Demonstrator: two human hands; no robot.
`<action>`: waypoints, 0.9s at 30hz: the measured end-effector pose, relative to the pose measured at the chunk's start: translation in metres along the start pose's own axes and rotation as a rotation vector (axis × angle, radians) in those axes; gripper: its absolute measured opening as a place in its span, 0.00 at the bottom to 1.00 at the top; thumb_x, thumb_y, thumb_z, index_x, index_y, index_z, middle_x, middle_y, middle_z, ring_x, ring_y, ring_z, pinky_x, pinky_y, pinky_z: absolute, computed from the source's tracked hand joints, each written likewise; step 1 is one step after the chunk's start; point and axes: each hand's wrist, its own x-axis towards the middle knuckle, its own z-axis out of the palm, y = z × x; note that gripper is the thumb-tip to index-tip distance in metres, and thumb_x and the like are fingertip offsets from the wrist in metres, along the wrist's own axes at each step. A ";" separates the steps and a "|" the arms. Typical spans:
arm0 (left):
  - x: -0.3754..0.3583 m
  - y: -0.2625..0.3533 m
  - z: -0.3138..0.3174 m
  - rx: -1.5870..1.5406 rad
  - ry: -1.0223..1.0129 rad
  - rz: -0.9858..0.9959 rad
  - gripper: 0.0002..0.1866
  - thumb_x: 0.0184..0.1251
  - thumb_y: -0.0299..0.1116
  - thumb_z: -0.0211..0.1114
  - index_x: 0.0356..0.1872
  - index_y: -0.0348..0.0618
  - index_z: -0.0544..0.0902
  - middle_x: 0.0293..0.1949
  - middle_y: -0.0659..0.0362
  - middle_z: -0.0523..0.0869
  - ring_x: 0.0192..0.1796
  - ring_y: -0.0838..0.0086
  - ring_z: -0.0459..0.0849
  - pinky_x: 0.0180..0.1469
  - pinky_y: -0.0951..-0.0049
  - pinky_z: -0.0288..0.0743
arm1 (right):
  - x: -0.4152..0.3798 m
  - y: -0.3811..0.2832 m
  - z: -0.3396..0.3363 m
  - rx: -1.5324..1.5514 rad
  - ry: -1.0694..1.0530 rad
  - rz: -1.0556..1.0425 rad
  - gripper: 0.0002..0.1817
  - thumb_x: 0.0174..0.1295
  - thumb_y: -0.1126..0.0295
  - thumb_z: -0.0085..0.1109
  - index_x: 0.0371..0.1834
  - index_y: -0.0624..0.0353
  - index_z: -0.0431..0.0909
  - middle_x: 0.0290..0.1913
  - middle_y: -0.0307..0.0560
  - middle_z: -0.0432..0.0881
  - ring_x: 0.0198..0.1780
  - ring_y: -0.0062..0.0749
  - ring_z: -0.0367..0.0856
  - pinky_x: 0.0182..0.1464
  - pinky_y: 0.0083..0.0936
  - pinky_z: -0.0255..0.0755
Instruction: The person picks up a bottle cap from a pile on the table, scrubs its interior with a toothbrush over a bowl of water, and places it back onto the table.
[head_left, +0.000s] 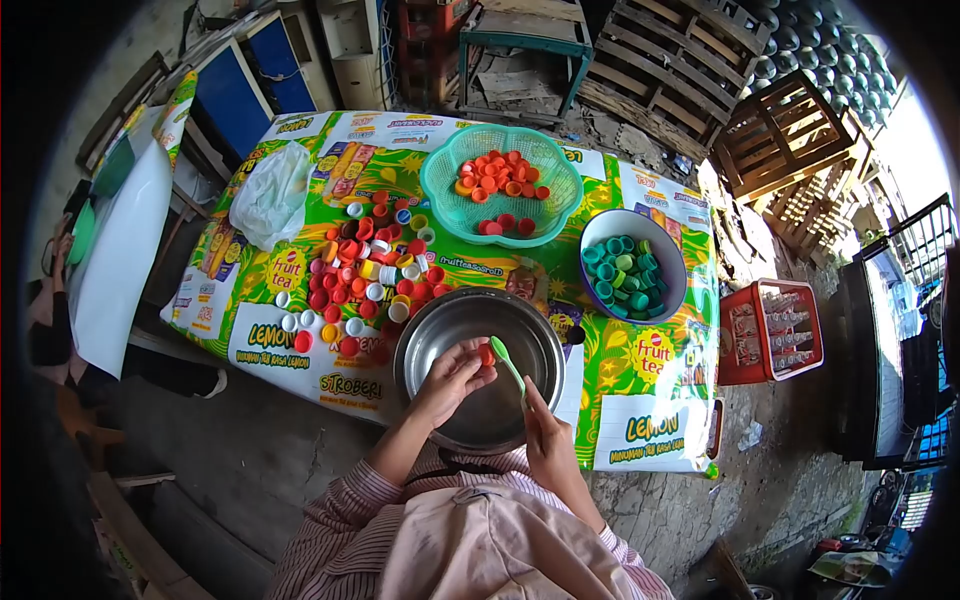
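Observation:
Above a steel bowl point(420, 350), my left hand point(453, 384) pinches an orange-red bottle cap point(487, 355). My right hand point(548, 437) is closed on the handle of a light green toothbrush point(508, 364), whose head is close beside that cap. A loose pile of red, white and yellow caps point(345, 285) lies on the table left of the bowl. Behind the bowl, a light green basket point(445, 205) holds orange and red caps point(500, 172). To the right, a white and purple bowl point(672, 262) contains green and teal caps point(622, 280).
A crumpled plastic bag point(272, 195) lies at the table's left. The table has a green printed cover point(660, 395). A red crate point(770, 330) stands right of the table, wooden pallets point(675, 70) behind. At the far left, part of another person point(62, 245) shows.

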 end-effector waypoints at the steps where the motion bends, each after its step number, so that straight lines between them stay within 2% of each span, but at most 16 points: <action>1: 0.000 0.001 0.003 0.006 0.009 0.028 0.13 0.71 0.28 0.51 0.53 0.38 0.72 0.44 0.59 0.78 0.48 0.75 0.79 0.56 0.70 0.75 | -0.001 -0.001 0.001 0.010 -0.011 0.022 0.30 0.59 0.81 0.47 0.67 0.51 0.61 0.30 0.65 0.79 0.30 0.56 0.80 0.32 0.35 0.72; 4: 0.001 0.001 0.005 0.046 0.027 0.073 0.15 0.70 0.28 0.51 0.56 0.41 0.71 0.46 0.60 0.78 0.49 0.75 0.79 0.56 0.71 0.74 | -0.001 -0.001 0.004 0.000 -0.016 0.030 0.29 0.60 0.81 0.47 0.67 0.52 0.61 0.29 0.65 0.78 0.30 0.56 0.80 0.32 0.36 0.72; 9: 0.000 0.004 0.004 0.138 -0.002 0.025 0.16 0.70 0.28 0.52 0.58 0.41 0.71 0.50 0.58 0.78 0.51 0.74 0.78 0.56 0.73 0.74 | 0.000 0.004 0.006 -0.056 0.006 0.011 0.28 0.61 0.79 0.48 0.66 0.51 0.62 0.31 0.64 0.79 0.30 0.56 0.80 0.32 0.37 0.72; 11: -0.001 0.005 0.004 0.212 -0.010 0.029 0.16 0.70 0.29 0.52 0.58 0.41 0.71 0.51 0.57 0.78 0.52 0.74 0.78 0.56 0.73 0.73 | 0.000 0.009 0.009 -0.039 0.046 -0.111 0.27 0.61 0.80 0.47 0.66 0.51 0.62 0.26 0.61 0.77 0.25 0.50 0.78 0.30 0.31 0.71; 12: -0.002 0.005 0.003 0.160 -0.006 0.029 0.17 0.70 0.30 0.52 0.58 0.42 0.70 0.52 0.57 0.78 0.52 0.74 0.78 0.56 0.73 0.73 | 0.000 0.007 0.007 -0.038 0.045 -0.113 0.27 0.61 0.80 0.47 0.66 0.51 0.62 0.26 0.61 0.77 0.25 0.50 0.78 0.30 0.31 0.71; 14: -0.002 0.006 0.002 0.110 -0.004 0.029 0.17 0.70 0.30 0.52 0.59 0.42 0.70 0.52 0.57 0.78 0.53 0.74 0.78 0.56 0.73 0.73 | 0.001 -0.001 -0.001 -0.117 0.043 -0.007 0.27 0.61 0.80 0.47 0.66 0.50 0.63 0.31 0.63 0.80 0.30 0.53 0.81 0.33 0.33 0.73; 17: -0.003 0.007 -0.004 -0.010 -0.026 0.022 0.16 0.69 0.31 0.55 0.57 0.42 0.72 0.51 0.58 0.79 0.51 0.76 0.78 0.54 0.75 0.73 | -0.002 -0.003 -0.001 -0.107 0.029 -0.057 0.28 0.61 0.80 0.48 0.66 0.50 0.64 0.33 0.63 0.80 0.33 0.55 0.81 0.34 0.33 0.73; 18: -0.003 0.009 -0.005 -0.004 -0.040 0.026 0.16 0.69 0.31 0.55 0.56 0.43 0.73 0.52 0.58 0.79 0.51 0.76 0.78 0.54 0.74 0.73 | -0.003 -0.005 0.000 -0.126 -0.023 -0.051 0.28 0.61 0.80 0.48 0.66 0.50 0.64 0.34 0.64 0.80 0.33 0.55 0.81 0.34 0.34 0.73; 24: -0.005 0.003 -0.016 -0.002 -0.040 0.018 0.15 0.68 0.32 0.57 0.54 0.43 0.76 0.52 0.59 0.79 0.51 0.77 0.78 0.51 0.77 0.73 | 0.000 0.000 0.001 -0.094 0.018 -0.054 0.28 0.61 0.80 0.48 0.66 0.48 0.64 0.35 0.62 0.80 0.33 0.54 0.81 0.35 0.35 0.73; 27: -0.004 0.003 -0.014 -0.005 -0.062 0.017 0.17 0.70 0.35 0.53 0.57 0.42 0.73 0.52 0.56 0.79 0.48 0.78 0.78 0.52 0.77 0.73 | -0.003 -0.003 0.003 -0.097 -0.018 -0.078 0.29 0.60 0.80 0.48 0.66 0.47 0.63 0.36 0.61 0.81 0.33 0.53 0.82 0.34 0.35 0.74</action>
